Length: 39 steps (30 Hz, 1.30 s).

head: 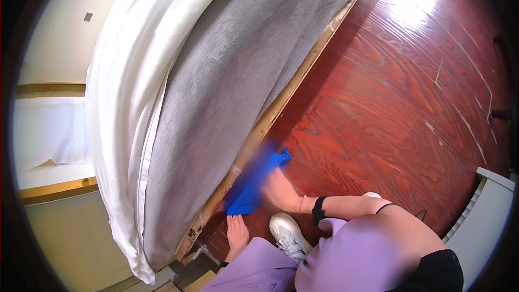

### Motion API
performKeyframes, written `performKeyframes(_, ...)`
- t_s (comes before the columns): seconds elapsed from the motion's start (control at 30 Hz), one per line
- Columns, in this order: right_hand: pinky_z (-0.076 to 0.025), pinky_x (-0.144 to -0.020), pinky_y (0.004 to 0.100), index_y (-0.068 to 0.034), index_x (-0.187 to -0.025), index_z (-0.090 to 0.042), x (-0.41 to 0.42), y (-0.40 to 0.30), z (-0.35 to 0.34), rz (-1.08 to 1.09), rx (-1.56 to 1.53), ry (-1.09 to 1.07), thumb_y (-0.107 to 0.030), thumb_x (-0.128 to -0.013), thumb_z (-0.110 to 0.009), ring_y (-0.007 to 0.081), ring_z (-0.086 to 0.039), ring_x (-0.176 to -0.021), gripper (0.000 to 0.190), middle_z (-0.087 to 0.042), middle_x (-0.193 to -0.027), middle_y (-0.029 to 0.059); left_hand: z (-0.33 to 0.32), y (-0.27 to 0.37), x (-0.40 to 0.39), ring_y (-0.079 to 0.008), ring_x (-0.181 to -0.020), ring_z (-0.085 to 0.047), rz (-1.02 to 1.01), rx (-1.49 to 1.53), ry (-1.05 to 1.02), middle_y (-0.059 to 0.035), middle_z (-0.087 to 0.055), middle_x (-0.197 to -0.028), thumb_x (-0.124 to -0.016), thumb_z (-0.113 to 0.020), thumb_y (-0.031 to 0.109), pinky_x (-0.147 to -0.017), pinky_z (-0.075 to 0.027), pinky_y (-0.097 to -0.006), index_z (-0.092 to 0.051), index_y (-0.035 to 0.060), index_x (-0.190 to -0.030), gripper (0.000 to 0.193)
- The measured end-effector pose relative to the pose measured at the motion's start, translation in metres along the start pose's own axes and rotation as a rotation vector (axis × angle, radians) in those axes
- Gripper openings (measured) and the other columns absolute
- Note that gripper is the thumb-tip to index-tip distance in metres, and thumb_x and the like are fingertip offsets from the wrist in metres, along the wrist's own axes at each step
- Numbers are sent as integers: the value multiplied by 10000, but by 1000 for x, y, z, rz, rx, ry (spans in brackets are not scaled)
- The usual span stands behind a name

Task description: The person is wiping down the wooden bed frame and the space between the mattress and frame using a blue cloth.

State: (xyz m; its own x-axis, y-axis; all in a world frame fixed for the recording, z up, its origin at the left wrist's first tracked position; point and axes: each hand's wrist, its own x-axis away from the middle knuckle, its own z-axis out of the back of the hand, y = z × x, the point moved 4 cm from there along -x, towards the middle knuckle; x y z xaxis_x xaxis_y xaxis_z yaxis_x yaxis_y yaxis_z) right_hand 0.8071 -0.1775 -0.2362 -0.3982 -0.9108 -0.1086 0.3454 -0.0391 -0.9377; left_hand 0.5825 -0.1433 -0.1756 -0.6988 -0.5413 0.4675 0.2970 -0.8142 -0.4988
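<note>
A blue cloth (249, 194) lies low along the wooden edge (263, 129) at the red floor, partly blurred. At its near end, the fingertips of my left hand (237, 231) touch or pinch its edge; which of the two I cannot tell. Over the cloth's right side is my right hand (277, 188), its fingers blurred and partly hidden, so its grip is unclear. A dark band and a thin red string circle my right wrist.
Gray fabric (227, 81) and white bedding (121, 89) hang over the wooden edge on the left. The glossy red wood-grain floor (365, 129) spreads right. A white shoe (286, 233) stands beside my hands; a pale grey panelled object (490, 207) stands at lower right.
</note>
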Motion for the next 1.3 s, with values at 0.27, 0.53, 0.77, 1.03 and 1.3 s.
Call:
performKeyframes(0.27, -290, -1104, 500, 126, -1307, -367, -46, -1, 74, -32, -145, 392, -187, -930, -572, 520, -336, -1283, 531, -347, -1363, 365, 55, -5, -47, -317, -1214, -498, -51, -48, 212, -156, -566, -1225, -880, -600, 304, -1143, -227, -461, -524, -9, -1241, 485)
performKeyframes(0.53, -163, -1175, 469, 114, -1445, -227, -136, 37, 221, -29, -115, 912, -284, -1005, -436, 470, -198, -1410, 630, -229, -1501, 334, 192, 25, -163, -322, -1184, -518, -283, -212, 595, -164, -580, -1200, -876, -622, 385, -1181, -116, -457, -563, 19, -1221, 505)
performKeyframes(0.77, -133, -1185, 434, 87, -1473, -186, -208, 49, 380, 105, -133, 1072, -419, -1025, -357, 419, -164, -1439, 697, -195, -1539, 287, 326, 70, -257, -355, -1312, -417, -269, -229, 780, -201, -486, -1358, -854, -632, 416, -1186, -101, -463, -446, -25, -1373, 706)
performKeyframes(1.03, -78, -1202, 381, 54, -1503, -100, -225, 141, 413, -73, -219, 1096, -509, -1024, -283, 349, -100, -1471, 762, -135, -1568, 255, 337, 125, -321, -282, -1410, -313, -330, -341, 667, -173, -407, -1467, -894, -562, 452, -1210, -25, -458, -347, -39, -1444, 768)
performKeyframes(1.3, -179, -1178, 429, 144, -1447, -158, -171, 151, 268, -257, -291, 968, -379, -1040, -323, 447, -212, -1407, 683, -206, -1495, 358, 244, 105, -277, -281, -1423, -295, -385, -580, 420, -148, -394, -1491, -925, -508, 458, -1208, -56, -482, -345, -75, -1431, 753)
